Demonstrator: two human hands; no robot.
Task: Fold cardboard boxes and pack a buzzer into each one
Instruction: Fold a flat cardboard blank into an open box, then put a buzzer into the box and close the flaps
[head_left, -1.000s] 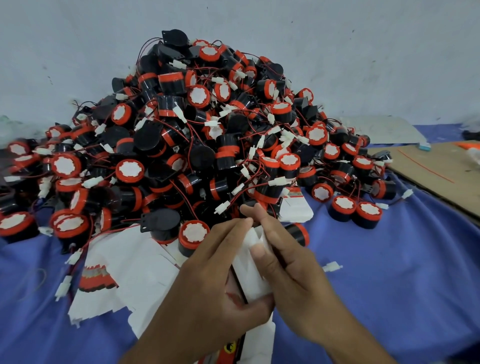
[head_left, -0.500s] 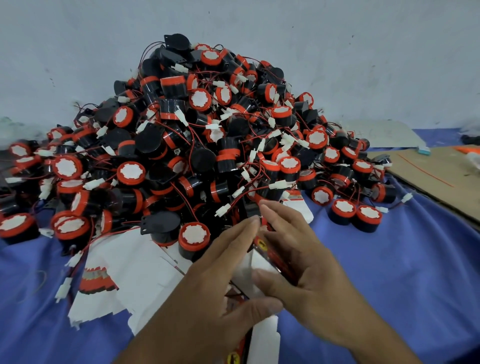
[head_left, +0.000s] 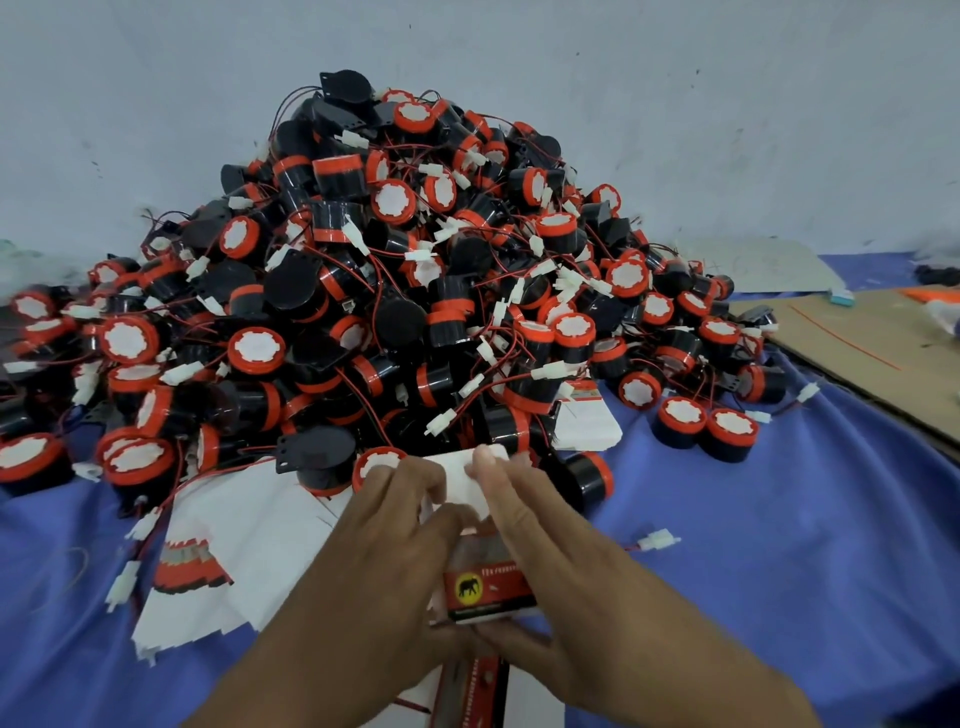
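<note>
Shiny plastic heaped on soft cloth, with matt card around it.
The buzzers (head_left: 405, 291) are smooth black plastic with a slight sheen, banded in orange-red, with matt white faces; their thin wires end in white plastic connectors (head_left: 658, 540). The box (head_left: 485, 587) is white card with a printed red panel, like the flat blanks (head_left: 249, 545). Creased blue cloth (head_left: 779, 545) covers the tabletop; the brown cardboard sheet (head_left: 872, 353) looks dull.
</note>
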